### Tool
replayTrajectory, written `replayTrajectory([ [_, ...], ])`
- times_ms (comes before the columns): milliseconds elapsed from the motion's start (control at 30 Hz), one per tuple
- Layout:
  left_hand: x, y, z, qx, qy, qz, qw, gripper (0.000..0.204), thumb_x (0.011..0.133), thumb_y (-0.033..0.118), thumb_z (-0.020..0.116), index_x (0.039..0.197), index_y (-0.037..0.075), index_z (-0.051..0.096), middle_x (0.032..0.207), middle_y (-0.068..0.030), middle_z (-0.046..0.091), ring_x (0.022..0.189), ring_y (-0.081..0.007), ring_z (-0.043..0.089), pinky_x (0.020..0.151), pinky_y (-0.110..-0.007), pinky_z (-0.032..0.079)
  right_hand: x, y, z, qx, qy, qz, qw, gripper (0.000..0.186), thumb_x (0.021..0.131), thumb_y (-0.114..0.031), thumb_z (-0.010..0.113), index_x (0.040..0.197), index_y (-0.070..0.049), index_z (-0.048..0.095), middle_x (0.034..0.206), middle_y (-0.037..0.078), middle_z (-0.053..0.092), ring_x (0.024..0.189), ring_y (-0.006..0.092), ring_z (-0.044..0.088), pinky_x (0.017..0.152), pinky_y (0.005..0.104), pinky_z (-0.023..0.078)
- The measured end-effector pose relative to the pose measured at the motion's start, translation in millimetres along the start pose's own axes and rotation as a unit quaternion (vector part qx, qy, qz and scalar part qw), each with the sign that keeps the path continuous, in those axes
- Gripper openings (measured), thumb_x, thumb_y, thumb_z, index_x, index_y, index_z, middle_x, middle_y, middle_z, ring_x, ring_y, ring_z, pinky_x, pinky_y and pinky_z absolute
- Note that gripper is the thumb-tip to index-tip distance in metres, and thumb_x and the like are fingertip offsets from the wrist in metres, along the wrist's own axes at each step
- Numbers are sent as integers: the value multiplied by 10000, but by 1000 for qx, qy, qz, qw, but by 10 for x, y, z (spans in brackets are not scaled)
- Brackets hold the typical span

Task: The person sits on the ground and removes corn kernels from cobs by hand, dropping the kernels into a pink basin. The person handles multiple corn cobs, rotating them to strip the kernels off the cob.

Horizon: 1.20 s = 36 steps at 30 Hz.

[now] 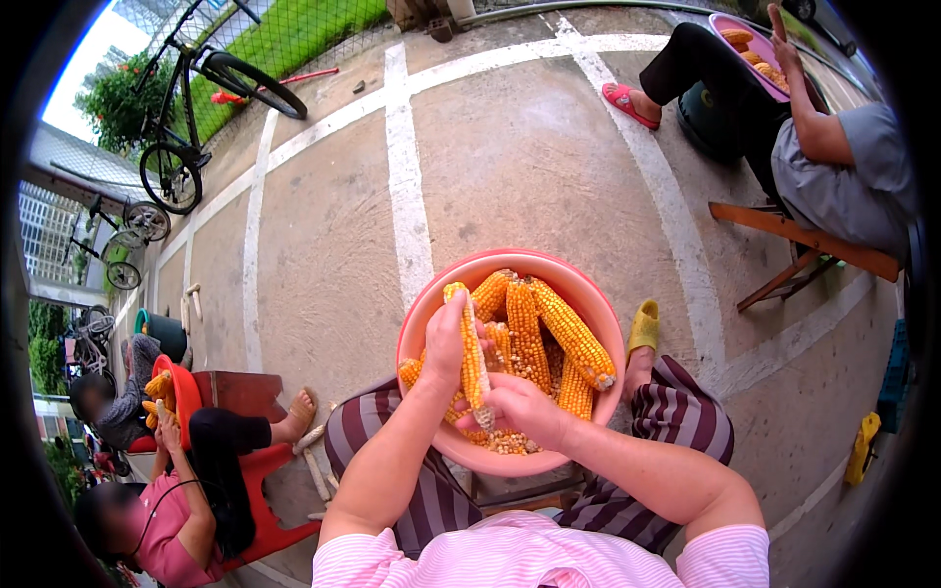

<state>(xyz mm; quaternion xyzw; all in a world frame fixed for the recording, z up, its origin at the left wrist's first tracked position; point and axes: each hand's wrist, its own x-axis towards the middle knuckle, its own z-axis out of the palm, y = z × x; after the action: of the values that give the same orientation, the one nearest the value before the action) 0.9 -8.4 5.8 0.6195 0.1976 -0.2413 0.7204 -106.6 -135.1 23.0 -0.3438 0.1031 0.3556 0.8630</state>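
A pink basin (616, 333) sits between my knees, with several yellow-orange corn cobs (569, 328) and loose kernels (512, 444) in it. Over its left half I hold one corn cob (473, 361), tilted nearly upright, some pale patches showing along its side. My left hand (446, 345) is closed round the upper part of this cob. Lower down, my right hand (524, 407) grips the cob near its whitish bottom end, thumb against it. The undersides of some fingers are hidden behind the cob and the hands.
At the left, a person in pink holds a cob by a red basin (184, 387); bare cobs (312, 461) lie nearby. Another person sits right on a wooden chair (799, 240) with a pink basin (730, 24). A yellow slipper (644, 325) is beside my basin. Bicycles (176, 127) stand far left.
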Motion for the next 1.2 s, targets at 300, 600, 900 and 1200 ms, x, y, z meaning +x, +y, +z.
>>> replayTrajectory([
  [300,10,-13,-15,3,-4,-5,1000,428,992,485,542,985,58,575,692,-40,570,536,-130,555,566,-292,556,-13,17,10,-19,-7,3,1000,349,1039,-183,414,1329,-6,493,1221,115,619,1068,206,677,971,378,539],
  [600,25,-36,-34,18,-4,-2,1000,454,1009,487,503,1039,41,578,660,-27,571,503,-117,560,574,-303,567,4,54,-12,-16,-4,7,1000,345,1079,-250,387,1309,-16,495,1189,101,634,1046,188,682,916,367,560],
  [900,14,-14,-19,15,-5,-2,1000,443,1018,475,495,1041,40,575,656,-30,573,498,-121,560,573,-305,565,12,65,-14,-54,-29,-32,998,353,1058,-231,476,1332,-9,481,1198,94,629,1032,178,675,922,345,543],
  [1200,23,-12,-15,9,-2,-7,1000,431,1017,458,503,1042,34,577,648,-33,570,491,-120,558,561,-296,562,17,123,-35,-66,-51,-45,996,389,1080,-272,461,1381,-26,444,1255,91,617,1085,177,666,893,309,542],
])
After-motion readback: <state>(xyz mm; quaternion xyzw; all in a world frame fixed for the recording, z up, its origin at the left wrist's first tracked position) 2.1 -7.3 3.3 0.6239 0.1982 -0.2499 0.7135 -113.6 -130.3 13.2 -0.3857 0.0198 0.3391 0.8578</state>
